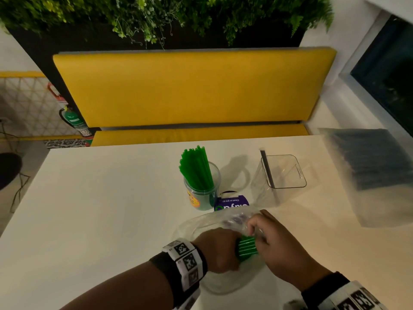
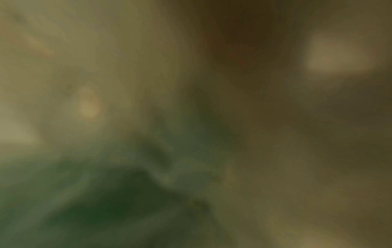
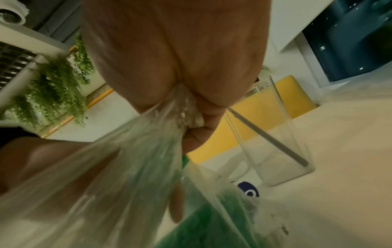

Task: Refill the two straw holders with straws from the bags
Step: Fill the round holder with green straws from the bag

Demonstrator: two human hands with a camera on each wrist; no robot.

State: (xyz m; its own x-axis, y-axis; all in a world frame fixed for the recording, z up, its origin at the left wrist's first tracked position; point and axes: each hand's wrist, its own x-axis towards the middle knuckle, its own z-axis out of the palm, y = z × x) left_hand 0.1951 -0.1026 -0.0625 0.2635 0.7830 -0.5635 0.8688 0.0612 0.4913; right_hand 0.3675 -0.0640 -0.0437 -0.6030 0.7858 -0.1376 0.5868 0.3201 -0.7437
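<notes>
A clear plastic bag [image 1: 207, 224] lies on the white table [image 1: 100, 198] near its front edge. My left hand [image 1: 223, 249] is inside the bag, fingers curled round a bundle of green straws [image 1: 247, 248]. My right hand [image 1: 259, 231] pinches the bag's plastic [image 3: 184, 107] by its mouth. Behind them a round clear holder [image 1: 202, 193] stands full of upright green straws [image 1: 195, 168]. To its right a square clear holder [image 1: 282, 175] [image 3: 275, 142] contains one black straw [image 1: 267, 168] [image 3: 269, 139]. The left wrist view is only a blur.
A large bag of black straws [image 1: 371, 168] lies at the table's right edge. A purple labelled item [image 1: 231, 203] sits between the round holder and my hands. A yellow bench [image 1: 190, 90] runs behind the table, with hanging plants [image 1: 167, 16] above it.
</notes>
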